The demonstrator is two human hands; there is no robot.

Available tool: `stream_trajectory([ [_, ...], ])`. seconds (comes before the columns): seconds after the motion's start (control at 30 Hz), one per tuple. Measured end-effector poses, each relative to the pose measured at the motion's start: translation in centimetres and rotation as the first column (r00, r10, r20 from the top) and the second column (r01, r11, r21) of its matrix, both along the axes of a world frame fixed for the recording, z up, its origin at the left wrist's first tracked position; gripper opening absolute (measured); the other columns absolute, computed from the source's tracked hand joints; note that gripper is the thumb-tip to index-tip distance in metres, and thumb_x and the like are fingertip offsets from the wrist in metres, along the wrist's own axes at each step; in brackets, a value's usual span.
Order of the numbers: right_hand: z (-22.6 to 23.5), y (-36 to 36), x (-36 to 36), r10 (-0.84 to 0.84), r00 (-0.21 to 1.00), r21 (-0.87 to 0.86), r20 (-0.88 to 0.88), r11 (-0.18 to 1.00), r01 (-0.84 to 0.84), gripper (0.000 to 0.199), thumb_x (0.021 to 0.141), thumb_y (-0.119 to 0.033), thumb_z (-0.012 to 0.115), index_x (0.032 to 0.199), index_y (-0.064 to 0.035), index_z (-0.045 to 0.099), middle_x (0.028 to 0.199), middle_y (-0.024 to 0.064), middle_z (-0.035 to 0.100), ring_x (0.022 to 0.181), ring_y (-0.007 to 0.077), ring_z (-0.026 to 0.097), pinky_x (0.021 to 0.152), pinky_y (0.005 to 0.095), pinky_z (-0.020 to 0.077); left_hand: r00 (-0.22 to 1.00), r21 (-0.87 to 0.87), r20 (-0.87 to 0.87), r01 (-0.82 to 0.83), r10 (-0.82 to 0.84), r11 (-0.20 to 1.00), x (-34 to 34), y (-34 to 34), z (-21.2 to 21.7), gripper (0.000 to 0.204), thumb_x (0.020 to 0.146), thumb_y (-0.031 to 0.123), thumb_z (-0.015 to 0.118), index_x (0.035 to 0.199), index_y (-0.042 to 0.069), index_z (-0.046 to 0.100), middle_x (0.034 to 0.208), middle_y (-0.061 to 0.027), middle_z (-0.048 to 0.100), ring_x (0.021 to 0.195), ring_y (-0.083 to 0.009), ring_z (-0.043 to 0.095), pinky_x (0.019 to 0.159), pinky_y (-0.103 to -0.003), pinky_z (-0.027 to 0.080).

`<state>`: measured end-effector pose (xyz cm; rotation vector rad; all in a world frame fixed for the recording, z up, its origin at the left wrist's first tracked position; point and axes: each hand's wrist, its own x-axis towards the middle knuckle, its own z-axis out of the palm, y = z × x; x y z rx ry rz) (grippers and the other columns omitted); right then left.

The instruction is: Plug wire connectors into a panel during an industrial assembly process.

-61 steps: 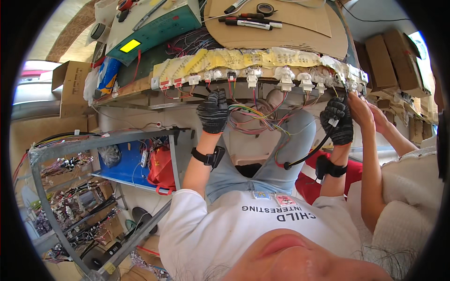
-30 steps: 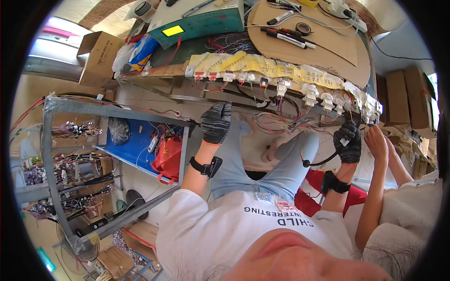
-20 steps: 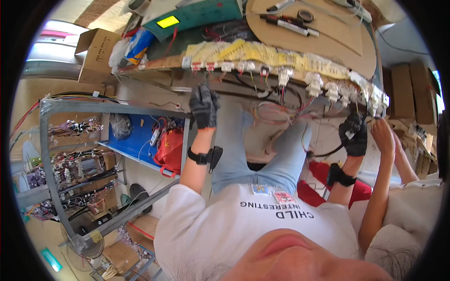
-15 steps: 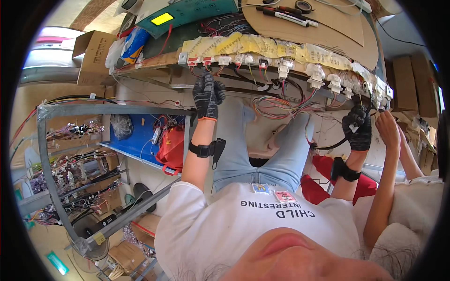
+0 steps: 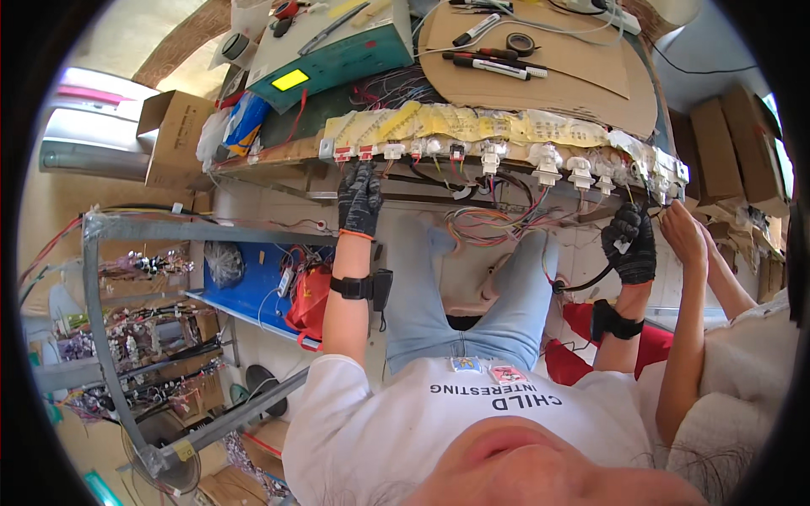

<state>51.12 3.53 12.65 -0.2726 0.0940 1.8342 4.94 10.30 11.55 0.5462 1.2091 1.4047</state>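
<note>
My left hand (image 5: 359,201), in a dark grey knitted glove, reaches up to the board's front edge. Its fingers are pressed together just under a red connector (image 5: 365,153); whatever they pinch is hidden. My right hand (image 5: 630,243), gloved alike, is closed around a black cable (image 5: 591,280) below the board's right end. A small white piece shows at its fingers. Between my hands, several white connectors (image 5: 547,165) line the edge of the yellow-taped board (image 5: 472,126). Coloured wires (image 5: 485,226) hang beneath it in a loose bundle.
A co-worker's bare hands (image 5: 685,236) work close beside my right hand. A teal tester (image 5: 337,78) with a lit display stands behind the board, left of cardboard (image 5: 582,84) holding markers and tape. A metal frame (image 5: 202,229) and blue tray (image 5: 253,291) are at left.
The view has shifted, showing more of the bench top. My left fingers now point straight up near the red connector, where they were curled before. My right hand keeps its grip on the cable.
</note>
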Motion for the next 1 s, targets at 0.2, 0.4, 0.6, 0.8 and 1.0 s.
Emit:
stream_trajectory([
  [0.2,-0.9,0.3,1.1,0.016,1.0,0.015,0.021,1.0,-0.017,0.009,0.089,-0.017,0.045,0.083,-0.01,0.045,0.063,-0.0055,0.041,0.051,0.0065,0.04,0.055,0.0238,0.0321,0.978,0.001,0.193,0.078,-0.077,0.997,-0.1,0.3,0.2,0.006,0.09,0.012,0.048,0.09,0.013,0.054,0.057,0.0042,0.044,0.038,-0.0053,0.033,0.033,-0.019,0.028],
  [0.4,-0.9,0.5,0.9,-0.005,0.997,0.016,0.072,1.0,0.004,0.01,0.089,-0.015,0.041,0.081,-0.011,0.044,0.062,-0.005,0.04,0.052,0.0066,0.04,0.056,0.024,0.0313,0.975,0.001,0.22,0.043,-0.042,0.999,-0.6,0.2,-0.1,0.008,0.089,0.012,0.048,0.094,0.011,0.054,0.057,0.0038,0.044,0.037,-0.0053,0.033,0.033,-0.018,0.029],
  [0.6,-1.3,0.6,1.6,0.039,0.998,0.022,0.056,0.999,-0.04,0.013,0.089,-0.016,0.04,0.077,-0.0123,0.042,0.061,-0.0049,0.039,0.053,0.0073,0.039,0.057,0.0243,0.0312,0.98,-0.024,0.199,0.002,0.003,1.0,0.0,0.1,0.7,0.007,0.089,0.011,0.048,0.092,0.011,0.054,0.058,0.0047,0.044,0.04,-0.0037,0.035,0.032,-0.017,0.028],
  [0.8,-1.6,0.7,1.5,0.026,0.997,-0.008,0.076,1.0,-0.026,0.014,0.09,-0.019,0.04,0.078,-0.0125,0.044,0.061,-0.0045,0.04,0.053,0.0078,0.04,0.057,0.0244,0.0322,0.997,-0.042,-0.077,-0.003,-0.001,0.999,0.1,0.1,1.3,0.004,0.088,0.015,0.052,0.087,0.011,0.054,0.055,0.0039,0.045,0.037,-0.0044,0.034,0.031,-0.019,0.028],
  [1.0,-2.5,1.1,1.5,0.05,0.993,0.018,0.11,0.998,-0.052,0.015,0.09,-0.019,0.042,0.077,-0.013,0.044,0.062,-0.0043,0.04,0.053,0.0084,0.04,0.056,0.0245,0.0335,0.856,0.154,-0.431,-0.241,0.284,0.958,2.7,-1.6,1.1,0.014,0.087,0.021,0.054,0.091,0.008,0.057,0.055,0.0004,0.048,0.039,-0.0061,0.041,0.033,-0.021,0.03],
])
